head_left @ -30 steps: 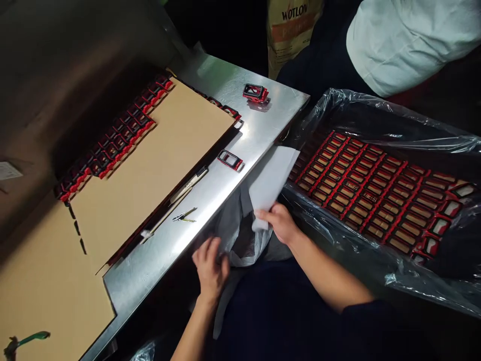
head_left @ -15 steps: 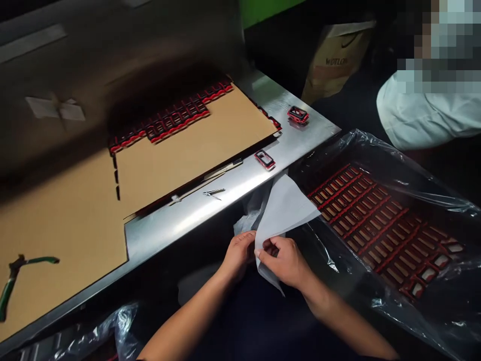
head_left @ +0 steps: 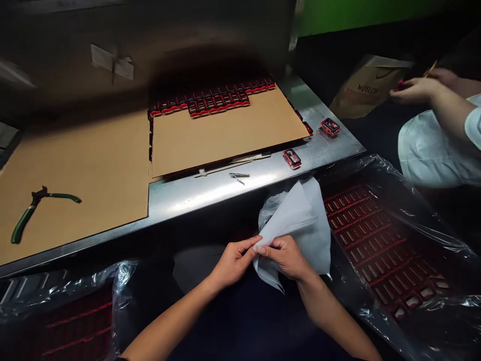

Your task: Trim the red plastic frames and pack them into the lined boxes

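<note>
Low in front of the bench, thin white sheets (head_left: 291,215) fan out upward from my hands; whether they are paper or plastic I cannot tell. My left hand (head_left: 233,261) pinches their folded left edge between thumb and fingers. Close beside it, my right hand (head_left: 287,258) grips the same edge, thumb on top. One corner hangs below the right hand. Behind the sheets shows a crumpled clear plastic bag (head_left: 266,208).
Red-and-black frames (head_left: 218,104) line the cardboard (head_left: 225,140) on the metal bench (head_left: 180,198). Two loose frames, small nippers (head_left: 239,176) and green-handled pliers (head_left: 26,215) lie around. Plastic-lined trays of frames (head_left: 376,240) flank me. A co-worker's hands (head_left: 421,90) are at right.
My view has swung left and levelled. Both hands have come together at the sheets' edge, and the sheets have spread wider. A co-worker's hands have come into sight.
</note>
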`<act>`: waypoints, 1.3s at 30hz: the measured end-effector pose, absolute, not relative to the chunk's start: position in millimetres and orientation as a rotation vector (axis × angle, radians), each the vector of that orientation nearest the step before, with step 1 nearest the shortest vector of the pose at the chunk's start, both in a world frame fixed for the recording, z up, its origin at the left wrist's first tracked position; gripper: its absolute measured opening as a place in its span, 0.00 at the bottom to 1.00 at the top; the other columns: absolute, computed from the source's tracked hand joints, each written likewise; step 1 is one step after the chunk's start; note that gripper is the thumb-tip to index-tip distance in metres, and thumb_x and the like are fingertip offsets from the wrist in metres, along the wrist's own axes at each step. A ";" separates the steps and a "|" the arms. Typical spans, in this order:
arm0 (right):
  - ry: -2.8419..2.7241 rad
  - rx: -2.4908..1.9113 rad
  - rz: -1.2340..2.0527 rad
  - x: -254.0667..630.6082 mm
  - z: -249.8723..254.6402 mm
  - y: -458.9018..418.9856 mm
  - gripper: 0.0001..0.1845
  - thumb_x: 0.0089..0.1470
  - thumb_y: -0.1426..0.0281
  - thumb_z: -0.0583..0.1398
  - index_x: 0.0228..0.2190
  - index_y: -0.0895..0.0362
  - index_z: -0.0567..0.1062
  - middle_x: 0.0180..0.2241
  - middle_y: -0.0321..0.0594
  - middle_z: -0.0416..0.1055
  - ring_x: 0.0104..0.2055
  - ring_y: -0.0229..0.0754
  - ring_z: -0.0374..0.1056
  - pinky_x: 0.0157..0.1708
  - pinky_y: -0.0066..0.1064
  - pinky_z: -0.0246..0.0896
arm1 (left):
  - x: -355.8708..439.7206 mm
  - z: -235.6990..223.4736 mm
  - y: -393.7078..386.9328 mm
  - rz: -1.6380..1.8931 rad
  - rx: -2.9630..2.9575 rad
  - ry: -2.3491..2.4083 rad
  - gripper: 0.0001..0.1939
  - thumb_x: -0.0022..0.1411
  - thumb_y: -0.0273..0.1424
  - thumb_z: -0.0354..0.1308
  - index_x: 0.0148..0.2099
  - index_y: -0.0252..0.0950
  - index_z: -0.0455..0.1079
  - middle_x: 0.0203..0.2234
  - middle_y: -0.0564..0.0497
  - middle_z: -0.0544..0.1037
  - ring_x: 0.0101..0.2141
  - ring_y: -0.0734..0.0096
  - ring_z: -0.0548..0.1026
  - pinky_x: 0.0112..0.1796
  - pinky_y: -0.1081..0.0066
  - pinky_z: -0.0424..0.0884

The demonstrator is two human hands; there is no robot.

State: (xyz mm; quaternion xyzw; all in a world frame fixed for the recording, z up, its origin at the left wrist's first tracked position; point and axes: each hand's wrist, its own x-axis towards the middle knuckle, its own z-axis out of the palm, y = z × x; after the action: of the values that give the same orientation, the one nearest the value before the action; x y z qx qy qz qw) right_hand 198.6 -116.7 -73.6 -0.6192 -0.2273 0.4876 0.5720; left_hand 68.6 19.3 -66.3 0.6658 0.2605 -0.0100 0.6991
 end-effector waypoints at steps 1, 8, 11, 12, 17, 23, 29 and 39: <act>-0.548 -1.448 1.158 198.9 -73.3 -117.9 0.22 0.51 0.51 0.67 0.25 0.59 0.82 0.21 0.35 0.71 0.24 0.37 0.62 0.25 0.29 0.57 | 69.3 -67.9 20.0 -0.025 1.457 0.585 0.26 0.62 0.48 0.61 0.52 0.34 0.79 0.48 0.43 0.83 0.50 0.49 0.78 0.55 0.56 0.70; -0.519 -1.493 1.136 195.3 -80.1 -121.5 0.19 0.52 0.56 0.67 0.22 0.59 0.81 0.17 0.31 0.64 0.22 0.33 0.54 0.23 0.28 0.48 | 75.6 -76.0 23.0 0.032 1.332 0.663 0.26 0.58 0.52 0.63 0.38 0.32 0.79 0.29 0.48 0.80 0.30 0.67 0.73 0.36 0.69 0.69; -0.472 -1.514 1.102 192.9 -82.2 -119.2 0.15 0.48 0.58 0.69 0.23 0.58 0.82 0.18 0.32 0.68 0.22 0.34 0.58 0.25 0.28 0.51 | 77.7 -74.9 23.9 0.013 1.283 0.678 0.25 0.54 0.53 0.65 0.35 0.32 0.77 0.25 0.51 0.76 0.26 0.72 0.68 0.31 0.72 0.65; -0.464 -1.518 1.096 192.0 -82.4 -118.0 0.14 0.47 0.59 0.69 0.23 0.57 0.82 0.19 0.32 0.69 0.23 0.35 0.59 0.25 0.28 0.52 | 78.1 -73.9 24.6 -0.007 1.269 0.673 0.25 0.54 0.52 0.66 0.34 0.33 0.77 0.24 0.52 0.75 0.26 0.72 0.68 0.31 0.72 0.64; -0.471 -1.519 1.100 186.3 -80.1 -111.5 0.09 0.44 0.61 0.72 0.24 0.54 0.84 0.25 0.35 0.78 0.29 0.41 0.70 0.32 0.30 0.60 | 76.8 -69.2 31.6 -0.070 1.221 0.667 0.19 0.50 0.44 0.72 0.27 0.32 0.77 0.26 0.51 0.75 0.29 0.71 0.69 0.33 0.73 0.64; -0.434 -1.448 1.150 181.2 -83.4 -111.1 0.10 0.43 0.60 0.73 0.25 0.52 0.84 0.27 0.35 0.80 0.32 0.42 0.72 0.35 0.31 0.62 | 68.3 -69.0 36.0 -0.065 1.059 0.702 0.19 0.47 0.44 0.74 0.28 0.31 0.79 0.38 0.44 0.80 0.36 0.63 0.75 0.38 0.70 0.70; -0.305 -1.345 1.113 183.1 -89.8 -118.4 0.14 0.37 0.61 0.75 0.20 0.55 0.80 0.22 0.34 0.74 0.27 0.39 0.66 0.31 0.31 0.60 | 62.3 -79.5 36.2 0.075 0.808 0.860 0.18 0.49 0.41 0.74 0.28 0.32 0.74 0.28 0.47 0.80 0.28 0.67 0.76 0.33 0.69 0.75; -0.027 -1.354 0.676 246.1 -64.9 -192.8 0.21 0.54 0.52 0.57 0.38 0.52 0.80 0.34 0.45 0.81 0.37 0.52 0.76 0.39 0.41 0.70 | 62.0 -109.9 79.0 0.537 0.628 1.201 0.12 0.70 0.22 0.48 0.37 0.32 0.71 0.30 0.50 0.78 0.30 0.75 0.78 0.35 0.75 0.78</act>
State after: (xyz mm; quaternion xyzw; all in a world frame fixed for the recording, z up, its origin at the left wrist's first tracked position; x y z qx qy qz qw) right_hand 246.1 -192.8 -64.9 -0.6143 -0.0122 0.3067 0.7269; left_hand 62.0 79.0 -109.9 0.2869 0.5487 0.2452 0.7460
